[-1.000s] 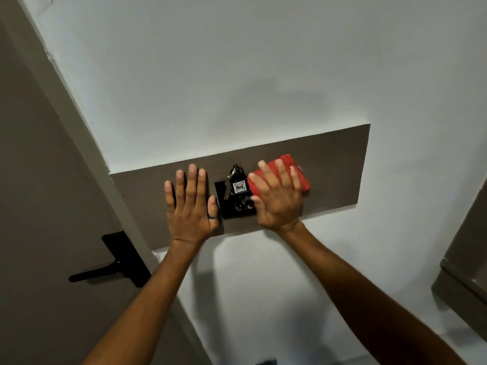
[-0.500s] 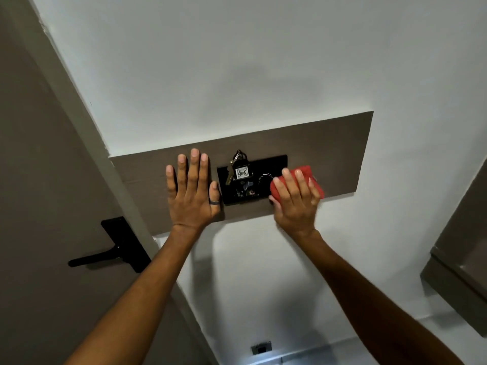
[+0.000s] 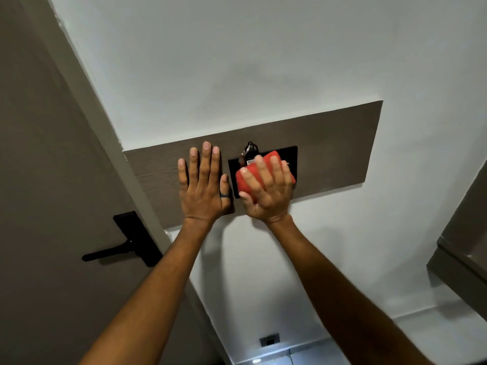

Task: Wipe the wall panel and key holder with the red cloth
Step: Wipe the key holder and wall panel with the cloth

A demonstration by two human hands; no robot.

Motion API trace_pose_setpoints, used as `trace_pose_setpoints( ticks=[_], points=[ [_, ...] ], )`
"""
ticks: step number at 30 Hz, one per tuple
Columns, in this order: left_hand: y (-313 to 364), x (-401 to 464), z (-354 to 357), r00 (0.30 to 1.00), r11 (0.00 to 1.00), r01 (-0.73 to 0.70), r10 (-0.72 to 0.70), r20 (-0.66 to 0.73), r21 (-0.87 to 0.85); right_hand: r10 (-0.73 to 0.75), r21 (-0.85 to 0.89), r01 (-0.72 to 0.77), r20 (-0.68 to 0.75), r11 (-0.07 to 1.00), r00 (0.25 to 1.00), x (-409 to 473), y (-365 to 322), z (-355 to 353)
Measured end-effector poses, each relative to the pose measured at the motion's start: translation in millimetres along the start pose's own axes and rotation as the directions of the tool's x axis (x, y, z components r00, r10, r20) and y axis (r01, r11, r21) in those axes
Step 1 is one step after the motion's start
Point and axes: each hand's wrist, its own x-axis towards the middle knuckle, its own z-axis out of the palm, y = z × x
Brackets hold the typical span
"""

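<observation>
A long brown wall panel [image 3: 334, 143] is fixed on the white wall. A black key holder [image 3: 288, 156] sits at its middle, with a bunch of keys [image 3: 247, 151] hanging at the holder's top left. My right hand [image 3: 266, 191] presses the folded red cloth [image 3: 250, 177] flat against the key holder and covers most of it, including the key tag. My left hand [image 3: 204, 185] lies flat on the panel just left of the holder, fingers spread upward, a grey ring on the thumb.
A brown door [image 3: 39, 180] with a black lever handle [image 3: 123, 246] stands at the left, beside a pale frame [image 3: 100, 122]. A brown cabinet corner [image 3: 463, 248] juts in at the right. A wall socket [image 3: 268, 339] sits low near the floor.
My right hand slid the red cloth from the panel's lower right edge leftward onto the key holder, covering the tag. My left hand stayed flat on the panel.
</observation>
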Motion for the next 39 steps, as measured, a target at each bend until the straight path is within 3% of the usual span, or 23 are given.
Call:
trace_pose_setpoints(
  ticks=[2, 3, 4, 6, 7, 10, 11, 14, 15, 18, 19, 21, 22, 23, 24, 25, 26, 28, 39],
  points=[
    [0, 0, 2, 1.000, 1.000, -0.009, 0.009, -0.006, 0.005, 0.260, 0.054, -0.256, -0.079, 0.965, 0.962, -4, -23, 8],
    [0, 3, 3, 1.000, 1.000, -0.017, 0.017, -0.009, 0.014, 0.290, 0.032, -0.288, -0.104, 0.957, 0.951, -5, -31, 11],
    [0, 1, 2, 1.000, 1.000, -0.008, 0.008, 0.002, 0.014, 0.235, 0.024, -0.234, -0.079, 0.972, 0.969, -10, -32, 10],
    [-1, -2, 2, 1.000, 1.000, -0.005, 0.005, -0.002, 0.003, -0.015, -0.030, 0.014, -0.018, 0.999, 1.000, -13, -11, 7],
    [-1, -3, 2, 1.000, 1.000, -0.004, 0.004, -0.001, 0.006, -0.026, -0.041, 0.025, -0.010, 0.999, 1.000, -14, -5, 7],
    [-1, -1, 2, 1.000, 1.000, 0.001, -0.001, -0.003, 0.016, 0.299, -0.015, -0.301, -0.081, 0.954, 0.951, -10, -34, 14],
    [-1, 0, 2, 1.000, 1.000, 0.000, 0.001, -0.008, 0.013, 0.299, -0.022, -0.302, -0.076, 0.953, 0.951, -12, -42, 15],
    [-1, -2, 2, 1.000, 1.000, -0.008, 0.008, 0.003, 0.017, -0.107, -0.017, 0.107, -0.008, 0.994, 0.994, -16, -1, 7],
    [-1, -2, 2, 1.000, 1.000, -0.008, 0.008, 0.005, 0.011, -0.109, -0.012, 0.109, -0.009, 0.994, 0.994, -15, 13, 4],
    [-2, -1, 1, 1.000, 1.000, -0.003, 0.003, 0.002, -0.007, 0.320, -0.003, -0.321, -0.050, 0.947, 0.946, -15, -8, 2],
    [-2, -1, 1, 1.000, 1.000, -0.002, 0.002, 0.003, -0.007, 0.318, -0.002, -0.318, -0.048, 0.948, 0.947, -17, -16, 4],
    [-2, -1, 0, 1.000, 1.000, 0.000, 0.000, 0.012, -0.014, -0.001, 0.013, 0.001, 0.008, 1.000, 1.000, -20, 0, 1],
    [-2, -3, 0, 1.000, 1.000, -0.002, 0.002, 0.014, -0.013, -0.162, 0.011, 0.161, 0.037, 0.987, 0.986, -21, 19, -4],
    [-1, -3, 1, 1.000, 1.000, -0.006, 0.006, 0.008, -0.008, -0.207, -0.008, 0.208, 0.049, 0.978, 0.977, -20, 35, -9],
    [-1, -3, 1, 1.000, 1.000, -0.007, 0.008, 0.002, -0.001, -0.132, -0.025, 0.133, 0.056, 0.991, 0.990, -21, 43, -13],
    [-1, -2, 1, 1.000, 1.000, -0.008, 0.008, -0.003, 0.001, 0.057, -0.028, -0.056, 0.049, 0.998, 0.997, -20, 42, -15],
    [-1, 0, 0, 1.000, 1.000, -0.010, 0.010, -0.002, 0.003, 0.261, -0.021, -0.261, 0.030, 0.965, 0.965, -17, 35, -16],
    [-1, 1, 0, 1.000, 1.000, -0.010, 0.010, -0.001, 0.010, 0.417, 0.011, -0.417, -0.017, 0.909, 0.909, -4, 23, -10],
    [-1, -2, 2, 1.000, 1.000, -0.009, 0.009, 0.004, 0.008, 0.048, 0.020, -0.048, 0.024, 0.999, 0.999, 1, 61, -13]
  ],
)
